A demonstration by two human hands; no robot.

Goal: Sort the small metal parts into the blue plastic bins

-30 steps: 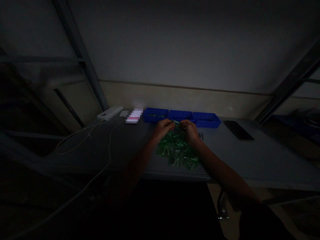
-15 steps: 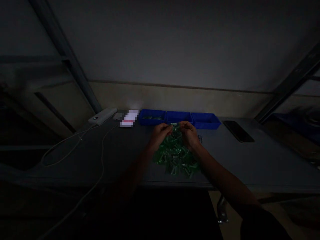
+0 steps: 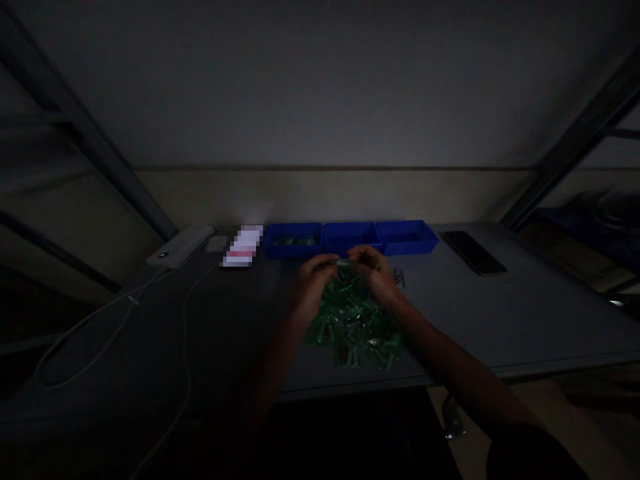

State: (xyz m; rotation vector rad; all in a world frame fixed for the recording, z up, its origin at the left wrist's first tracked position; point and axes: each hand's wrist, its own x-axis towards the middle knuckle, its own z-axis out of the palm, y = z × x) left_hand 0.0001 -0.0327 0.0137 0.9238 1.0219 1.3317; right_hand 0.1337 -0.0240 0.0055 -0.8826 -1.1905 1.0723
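Note:
Between my fingertips is a small green plastic packet, pinched at one side by my left hand and at the other by my right hand. Both hands are closed and hover over a heap of similar green packets, which seem to hold short pale pieces. In the dim light the packet's contents are hard to make out. Just right of my right hand lie some small thin metallic-looking pieces, partly covered by it.
Three blue bins stand along the wall: the left bin holds some packets, beside a middle bin and a right bin. A dark phone lies right. Leftward are a lit phone, white power bank and cable on the grey table.
The view has shifted and tilted slightly. Both hands stay together above the heap, and the packet between them has turned a little, its pale part now lying sideways.

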